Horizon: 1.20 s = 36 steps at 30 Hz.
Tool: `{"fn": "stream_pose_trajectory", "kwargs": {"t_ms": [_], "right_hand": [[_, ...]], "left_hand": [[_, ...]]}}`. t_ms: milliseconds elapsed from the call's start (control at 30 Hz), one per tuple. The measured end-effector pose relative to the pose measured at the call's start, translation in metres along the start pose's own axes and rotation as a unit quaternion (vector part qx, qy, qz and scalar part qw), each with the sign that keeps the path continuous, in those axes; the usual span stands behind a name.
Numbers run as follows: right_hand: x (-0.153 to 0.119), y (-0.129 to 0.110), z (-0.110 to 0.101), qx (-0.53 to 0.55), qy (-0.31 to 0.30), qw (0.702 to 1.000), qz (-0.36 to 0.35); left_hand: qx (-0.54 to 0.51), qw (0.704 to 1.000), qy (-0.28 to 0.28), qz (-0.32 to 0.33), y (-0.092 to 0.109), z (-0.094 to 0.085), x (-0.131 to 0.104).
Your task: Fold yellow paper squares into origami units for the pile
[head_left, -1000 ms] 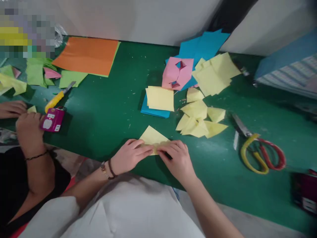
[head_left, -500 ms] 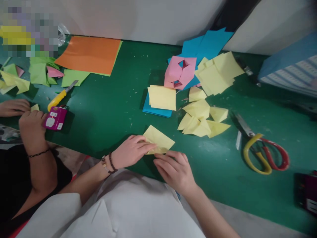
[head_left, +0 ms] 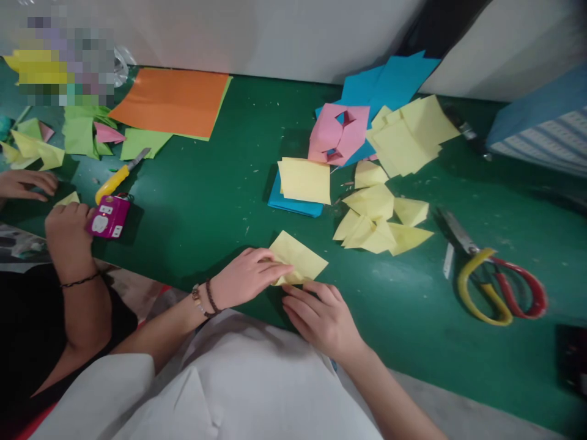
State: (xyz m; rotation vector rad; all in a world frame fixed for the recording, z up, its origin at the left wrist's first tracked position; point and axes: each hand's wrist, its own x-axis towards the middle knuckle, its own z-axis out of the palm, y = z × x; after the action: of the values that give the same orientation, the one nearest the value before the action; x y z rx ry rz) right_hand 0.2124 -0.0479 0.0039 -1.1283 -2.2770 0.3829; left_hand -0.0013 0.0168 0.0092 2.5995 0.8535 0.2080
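A square of pale yellow paper (head_left: 305,253) lies near the front edge of the green table, one corner pointing away from me. My left hand (head_left: 247,275) is closed on its left side, fingers together over the lower left edge. At the near edge, my right hand (head_left: 321,315) has its fingers bent and pinched on the paper; the fingertips partly hide that edge. Just beyond lies a small stack of yellow sheets (head_left: 305,180) on folded blue paper (head_left: 293,205). Folded yellow pieces (head_left: 373,217) sit in a group to the right.
Scissors (head_left: 486,269) with red and yellow handles lie at right. A pink folded paper shape (head_left: 339,134), blue paper (head_left: 389,79) and yellow squares (head_left: 408,134) are behind. At left are orange paper (head_left: 172,101), a yellow knife (head_left: 117,178), a magenta device (head_left: 110,217) and a co-worker's hands (head_left: 68,235).
My hands stay on the yellow paper with hardly any movement. The co-worker's far hand has lifted away from their small yellow piece. The whole view has shifted slightly.
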Motion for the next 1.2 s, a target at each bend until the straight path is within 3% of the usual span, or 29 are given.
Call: {"fn": "stream_pose_trajectory", "kwargs": {"t_ms": [167, 267, 833, 1067, 1200], "right_hand": [[0.007, 0.009, 0.004, -0.063, 0.051, 0.994, 0.069], [0.013, 0.011, 0.009, -0.118, 0.034, 0.987, 0.104], [0.018, -0.009, 0.027, -0.176, 0.011, 0.974, 0.144], [0.008, -0.013, 0.013, -0.027, 0.083, 0.986, 0.145], [-0.001, -0.017, 0.007, 0.038, 0.065, 0.986, 0.147]], "left_hand": [[-0.007, 1.0, 0.001, -0.004, 0.001, -0.001, 0.001], [-0.015, 1.0, -0.004, -0.01, 0.0, -0.001, 0.001], [-0.05, 0.999, 0.002, -0.004, -0.005, 0.004, 0.0], [-0.064, 0.998, 0.007, -0.019, -0.005, 0.004, 0.0], [-0.073, 0.997, 0.014, -0.023, -0.003, 0.003, 0.0]]}}
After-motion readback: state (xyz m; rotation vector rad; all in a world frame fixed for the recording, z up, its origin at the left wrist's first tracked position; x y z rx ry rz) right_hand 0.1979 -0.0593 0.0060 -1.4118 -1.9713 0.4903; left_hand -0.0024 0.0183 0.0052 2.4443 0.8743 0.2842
